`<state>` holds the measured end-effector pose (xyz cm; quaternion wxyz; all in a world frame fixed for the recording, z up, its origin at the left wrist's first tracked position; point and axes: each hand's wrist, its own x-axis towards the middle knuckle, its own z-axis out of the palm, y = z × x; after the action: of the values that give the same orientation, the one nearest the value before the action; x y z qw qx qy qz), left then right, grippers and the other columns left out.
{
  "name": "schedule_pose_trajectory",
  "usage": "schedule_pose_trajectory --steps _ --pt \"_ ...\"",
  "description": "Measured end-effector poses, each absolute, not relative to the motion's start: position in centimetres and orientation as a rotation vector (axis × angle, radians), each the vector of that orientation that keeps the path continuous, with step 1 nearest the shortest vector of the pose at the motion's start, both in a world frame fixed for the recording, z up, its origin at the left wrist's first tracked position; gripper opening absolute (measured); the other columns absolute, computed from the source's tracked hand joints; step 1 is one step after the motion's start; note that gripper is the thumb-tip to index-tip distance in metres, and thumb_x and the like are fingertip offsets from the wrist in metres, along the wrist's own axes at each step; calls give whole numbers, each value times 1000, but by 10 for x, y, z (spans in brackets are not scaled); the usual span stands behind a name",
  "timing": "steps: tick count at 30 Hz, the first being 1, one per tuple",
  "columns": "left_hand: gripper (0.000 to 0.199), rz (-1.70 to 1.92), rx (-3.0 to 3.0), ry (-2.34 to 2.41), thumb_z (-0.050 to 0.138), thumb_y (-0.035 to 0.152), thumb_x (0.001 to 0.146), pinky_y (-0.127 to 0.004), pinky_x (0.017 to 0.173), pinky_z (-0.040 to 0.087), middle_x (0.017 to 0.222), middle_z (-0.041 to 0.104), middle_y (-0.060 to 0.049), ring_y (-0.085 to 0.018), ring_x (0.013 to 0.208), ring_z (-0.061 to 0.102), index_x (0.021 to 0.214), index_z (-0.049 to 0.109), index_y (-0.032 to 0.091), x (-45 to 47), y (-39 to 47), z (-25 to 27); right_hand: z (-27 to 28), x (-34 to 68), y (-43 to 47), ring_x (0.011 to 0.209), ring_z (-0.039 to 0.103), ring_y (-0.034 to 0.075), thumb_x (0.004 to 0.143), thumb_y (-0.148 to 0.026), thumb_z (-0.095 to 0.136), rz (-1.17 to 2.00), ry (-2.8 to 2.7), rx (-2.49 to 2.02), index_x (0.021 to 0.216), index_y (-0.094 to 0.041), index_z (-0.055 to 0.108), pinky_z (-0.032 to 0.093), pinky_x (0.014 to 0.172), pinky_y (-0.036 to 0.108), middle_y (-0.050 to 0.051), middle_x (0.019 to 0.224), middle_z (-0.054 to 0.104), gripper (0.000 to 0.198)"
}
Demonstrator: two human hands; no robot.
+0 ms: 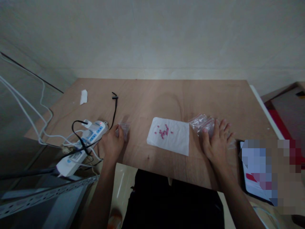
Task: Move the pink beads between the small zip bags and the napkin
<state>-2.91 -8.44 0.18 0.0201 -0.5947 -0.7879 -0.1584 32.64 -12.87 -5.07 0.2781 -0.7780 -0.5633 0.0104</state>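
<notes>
My left hand (112, 141) is closed at the left side of the table, its fingers pinching the edge of a small clear zip bag (125, 128). That bag lies near the tabletop, and whether anything is inside cannot be made out. On the right, my right hand (216, 146) rests with fingers spread, partly covering a pile of clear zip bags (199, 122). Between the hands lies a white sheet (177, 144), slightly creased. Several small pinkish-red pieces (164, 132) are bunched near its middle, a few scattered apart.
A white power strip (95, 133) with tangled cables sits beside my left hand. Behind it are a black strap (115, 106) and a white paper scrap (84, 97). A tablet (252, 171), partly blurred, lies right of my right forearm. The wooden table (152, 98) meets a wall.
</notes>
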Motion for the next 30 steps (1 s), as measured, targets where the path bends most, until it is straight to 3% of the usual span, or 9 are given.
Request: schedule_pose_trajectory --steps 5,8,12,15,17,19,22,26,30 --pt "35 -1045 -1850 -2351 40 39 93 -34 77 48 92 71 -11 -24 84 66 97 65 15 -33 -89 17 -34 319 -134 147 1 39 95 -44 41 -94 -1488 -1951 149 -6 27 4 112 68 24 160 10 68" --pt "30 -1396 -2000 -2356 41 40 93 -30 75 48 83 67 -5 -19 79 63 90 62 18 -21 -96 31 -7 295 -138 147 13 35 94 -38 45 -85 -1436 -1734 146 -12 33 13 115 62 21 158 21 60" --pt "28 -1724 -2373 -2268 45 38 92 -25 68 47 70 61 0 -15 70 58 76 57 20 10 -108 45 31 248 -133 118 59 27 93 -42 50 552 -1360 -1474 126 -21 58 46 100 50 14 128 63 41" --pt "28 -1764 -2648 -2230 45 36 92 -25 63 45 67 60 1 -14 65 57 73 57 20 31 -114 48 44 220 -127 91 69 21 87 -43 59 1115 -1302 -1225 107 -23 70 55 81 37 7 102 74 30" --pt "28 -1732 -2793 -2219 43 35 93 -26 63 44 68 61 0 -15 66 57 75 58 20 41 -116 46 45 211 -127 81 68 18 84 -39 65 1272 -1255 -1128 92 -24 74 54 74 32 3 87 75 20" --pt "25 -1660 -2796 -2201 44 34 94 -27 70 45 78 64 -2 -16 75 59 83 60 19 47 -118 44 43 210 -130 74 66 16 83 -35 66 1282 -1192 -1128 82 -23 75 53 69 30 1 78 74 15" --pt "16 -1672 -2363 -2167 52 35 90 -30 78 42 89 61 -3 -18 86 57 90 58 19 55 -123 42 43 213 -137 68 63 15 83 -32 66 1122 -1172 -1227 81 -23 76 51 64 29 0 73 72 13" --pt "31 -1829 -2302 -2221 47 39 93 -26 61 37 62 46 3 -13 61 46 68 49 20 70 -130 49 45 218 -146 76 66 15 87 -23 62 835 -1370 -1246 101 -26 75 54 71 29 2 88 75 19" --pt "36 -1873 -2701 -2309 46 41 93 -25 58 36 60 47 3 -12 58 46 63 48 20 85 -129 58 44 220 -151 89 68 17 90 -17 56 767 -1527 -1189 116 -30 70 57 78 33 4 102 74 32"
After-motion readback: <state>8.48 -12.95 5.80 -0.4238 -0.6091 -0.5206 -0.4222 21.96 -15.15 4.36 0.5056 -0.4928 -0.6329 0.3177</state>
